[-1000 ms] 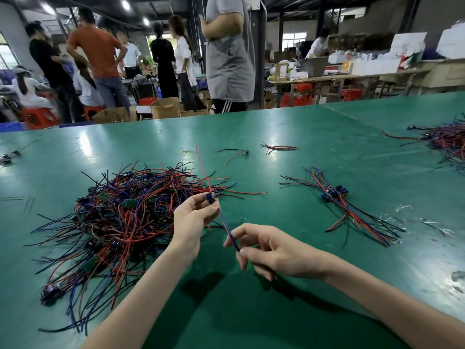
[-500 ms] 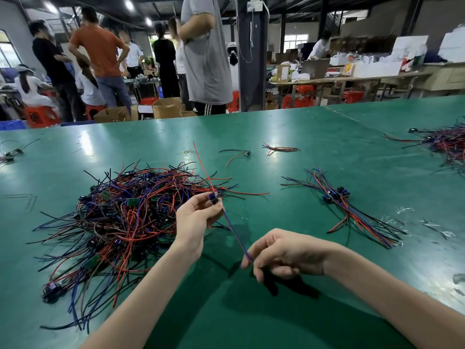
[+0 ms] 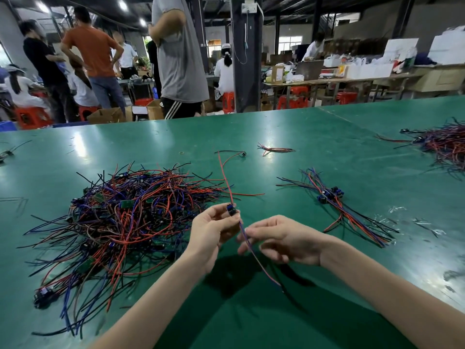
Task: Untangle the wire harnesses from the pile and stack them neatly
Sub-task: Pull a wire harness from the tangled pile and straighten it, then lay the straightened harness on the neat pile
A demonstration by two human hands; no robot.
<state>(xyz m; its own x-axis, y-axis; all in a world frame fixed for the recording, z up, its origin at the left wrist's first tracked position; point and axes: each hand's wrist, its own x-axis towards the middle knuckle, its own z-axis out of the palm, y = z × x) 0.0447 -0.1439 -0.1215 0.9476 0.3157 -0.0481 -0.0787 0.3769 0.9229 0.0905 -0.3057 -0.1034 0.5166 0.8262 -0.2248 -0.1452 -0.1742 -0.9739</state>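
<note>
Two hands are working one wire harness (image 3: 247, 244) above the green table (image 3: 327, 152). Left hand (image 3: 212, 231) is pinching its blue connector (image 3: 231, 210); right hand (image 3: 284, 239) is pinching the trailing wires beside the tangled pile (image 3: 125, 217).

Only one camera is looking here, and it is sitting on the person's head, looking forward and down over the green tabletop (image 3: 314, 152). It is staying close to the left hand (image 3: 210, 235) and the right hand (image 3: 284, 241), which are showing low in the middle. Being wide, it is also taking in the busy room far behind the tabletop.
</note>
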